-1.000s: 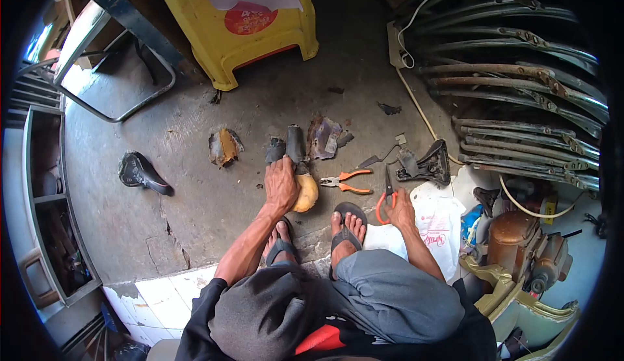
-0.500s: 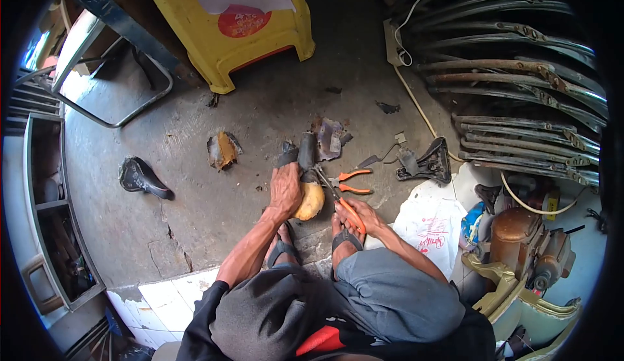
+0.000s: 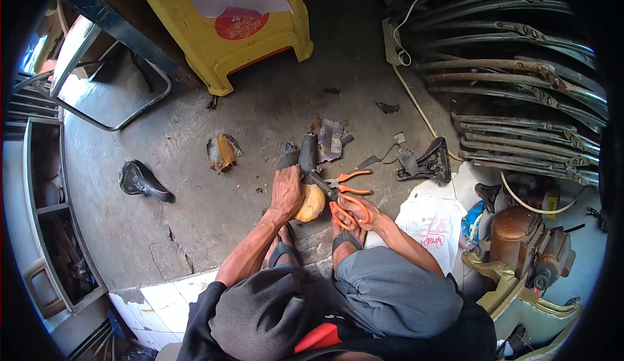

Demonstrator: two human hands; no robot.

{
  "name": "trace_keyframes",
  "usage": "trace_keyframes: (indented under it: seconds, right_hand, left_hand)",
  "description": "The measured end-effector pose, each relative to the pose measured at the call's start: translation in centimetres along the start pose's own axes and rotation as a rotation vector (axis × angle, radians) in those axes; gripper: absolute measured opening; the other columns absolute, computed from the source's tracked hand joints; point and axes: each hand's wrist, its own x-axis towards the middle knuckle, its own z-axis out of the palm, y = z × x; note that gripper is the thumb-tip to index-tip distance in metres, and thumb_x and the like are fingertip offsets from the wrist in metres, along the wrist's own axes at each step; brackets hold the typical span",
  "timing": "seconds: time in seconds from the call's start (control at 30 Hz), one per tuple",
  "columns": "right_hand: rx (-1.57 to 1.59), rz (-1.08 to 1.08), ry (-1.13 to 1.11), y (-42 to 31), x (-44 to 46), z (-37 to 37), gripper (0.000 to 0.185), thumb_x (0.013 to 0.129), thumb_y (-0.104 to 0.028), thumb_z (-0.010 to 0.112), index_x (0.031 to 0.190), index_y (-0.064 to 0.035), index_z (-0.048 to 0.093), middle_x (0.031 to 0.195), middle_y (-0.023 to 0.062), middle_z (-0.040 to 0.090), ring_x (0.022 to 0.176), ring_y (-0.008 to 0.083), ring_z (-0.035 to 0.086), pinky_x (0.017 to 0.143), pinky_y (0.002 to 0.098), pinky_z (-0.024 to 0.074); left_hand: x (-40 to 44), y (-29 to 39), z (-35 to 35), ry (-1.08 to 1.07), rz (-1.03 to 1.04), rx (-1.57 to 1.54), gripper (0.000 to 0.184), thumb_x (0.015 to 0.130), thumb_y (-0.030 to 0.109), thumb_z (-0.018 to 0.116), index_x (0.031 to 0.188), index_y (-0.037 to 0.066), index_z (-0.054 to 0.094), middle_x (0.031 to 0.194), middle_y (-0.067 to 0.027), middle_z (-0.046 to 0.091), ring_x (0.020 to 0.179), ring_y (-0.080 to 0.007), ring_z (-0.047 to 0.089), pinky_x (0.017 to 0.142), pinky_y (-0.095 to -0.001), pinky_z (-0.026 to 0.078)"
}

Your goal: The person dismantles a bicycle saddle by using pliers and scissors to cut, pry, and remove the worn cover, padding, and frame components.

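My left hand is closed on a bicycle saddle whose yellow foam is bare at the near end, with black cover material at the far end. My right hand grips orange-handled scissors; the handles are spread and the dark blades reach the saddle's right side. Pliers with orange handles lie on the floor just beyond the scissors. Close by stands or lies a dark cylinder; which one I cannot tell. My left palm hides part of the saddle.
A black saddle and a torn foam piece lie at left. Scraps, a flat blade tool and a stripped saddle lie ahead and right. A yellow stool, white bag and stacked metal frames surround the floor.
The scissors' handles have spread apart in my right hand, where they were close together before. My left hand keeps its hold on the saddle, nearly unmoved.
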Motion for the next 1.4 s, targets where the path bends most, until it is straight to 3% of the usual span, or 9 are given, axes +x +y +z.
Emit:
trace_keyframes:
  seconds: [0.37,0.6,0.83,0.97,1.0,1.1,1.2,1.3,1.4]
  right_hand:
    - [-0.477,-0.021,0.103,-3.4,0.7,0.6,0.035,0.089,-0.038,0.069,0.078,-0.0067,0.058,0.062,-0.0004,0.051,0.046,0.0091,0.048,0.04,0.0272,0.0379]
    - [-0.621,-0.168,0.254,0.1,0.2,2.4,0.023,0.083,-0.023,0.066,0.08,-0.001,0.061,0.06,0.0051,0.057,0.047,0.0121,0.055,0.042,0.0288,0.0422]
    - [-0.564,-0.097,0.262,-1.1,-1.2,2.7,0.048,0.085,-0.046,0.076,0.087,0.0002,0.062,0.065,0.008,0.061,0.053,0.0187,0.061,0.049,0.0342,0.0483]
    - [-1.127,-0.289,0.844,-0.3,-0.8,-0.3,0.049,0.08,-0.038,0.082,0.102,0.0018,0.063,0.079,0.0232,0.069,0.078,0.0385,0.072,0.069,0.0502,0.0562]
    - [-1.235,-0.493,0.911,-0.2,-0.7,-1.9,0.047,0.079,-0.028,0.081,0.11,0.002,0.061,0.091,0.0244,0.07,0.084,0.0402,0.072,0.073,0.0513,0.057]
    - [-1.59,-0.365,1.056,-0.9,-1.8,-4.2,0.047,0.085,-0.015,0.072,0.124,0.0052,0.054,0.118,0.0287,0.059,0.106,0.0405,0.063,0.089,0.0495,0.0525]
    - [-1.371,-0.538,0.962,-4.3,-1.8,0.7,0.042,0.091,-0.017,0.066,0.124,0.0066,0.055,0.118,0.0294,0.058,0.109,0.0402,0.061,0.095,0.0488,0.0498]
    - [-1.214,-0.557,0.623,-5.8,1.0,5.7,0.041,0.1,-0.029,0.057,0.12,0.0063,0.059,0.116,0.0274,0.061,0.108,0.0424,0.061,0.095,0.0506,0.0483]
    - [-1.46,-0.541,0.759,-5.6,3.4,7.4,0.046,0.102,-0.038,0.05,0.114,0.0039,0.066,0.111,0.0253,0.065,0.11,0.0422,0.061,0.095,0.0489,0.0495]
  left_hand:
    - [0.6,-0.6,-0.6,-0.062,0.017,0.021,0.025,0.082,-0.003,0.06,0.105,0.001,0.051,0.095,-0.0218,0.061,0.088,-0.0423,0.058,0.077,-0.0498,0.044]
    - [0.7,0.5,0.2,0.08,-0.287,-0.237,0.016,0.087,-0.001,0.06,0.1,0.001,0.051,0.094,-0.0262,0.062,0.086,-0.0471,0.058,0.074,-0.0546,0.044]
    - [1.7,1.1,-1.1,0.056,-0.118,-0.047,0.012,0.09,0.004,0.061,0.098,0.001,0.052,0.096,-0.023,0.061,0.089,-0.0446,0.059,0.076,-0.0513,0.046]
    - [1.6,1.4,-2.1,-0.026,-0.114,0.05,0.022,0.095,0.019,0.062,0.101,0.001,0.053,0.092,-0.0216,0.056,0.091,-0.0446,0.06,0.079,-0.0523,0.048]
    - [1.8,1.2,-2.5,-0.023,-0.111,0.055,0.022,0.095,0.019,0.062,0.101,0.001,0.053,0.092,-0.0216,0.056,0.091,-0.0446,0.06,0.079,-0.0523,0.048]
    - [3.1,0.7,-3.5,-0.144,-0.118,0.071,0.027,0.098,0.025,0.06,0.1,-0.001,0.055,0.092,-0.0235,0.062,0.091,-0.0459,0.063,0.079,-0.0538,0.051]
    - [4.6,0.6,-3.6,-0.463,-0.333,0.09,0.041,0.1,0.035,0.056,0.096,-0.005,0.063,0.09,-0.0328,0.068,0.089,-0.0504,0.067,0.078,-0.0556,0.054]
    - [3.7,0.8,-1.6,-0.409,-0.432,0.054,0.04,0.099,0.035,0.055,0.095,-0.003,0.067,0.09,-0.0341,0.067,0.09,-0.0505,0.067,0.08,-0.0554,0.054]
    - [2.1,2.9,-1.2,-0.35,-0.42,0.027,0.041,0.098,0.034,0.054,0.093,-0.004,0.069,0.087,-0.0354,0.067,0.087,-0.0524,0.067,0.081,-0.0571,0.053]
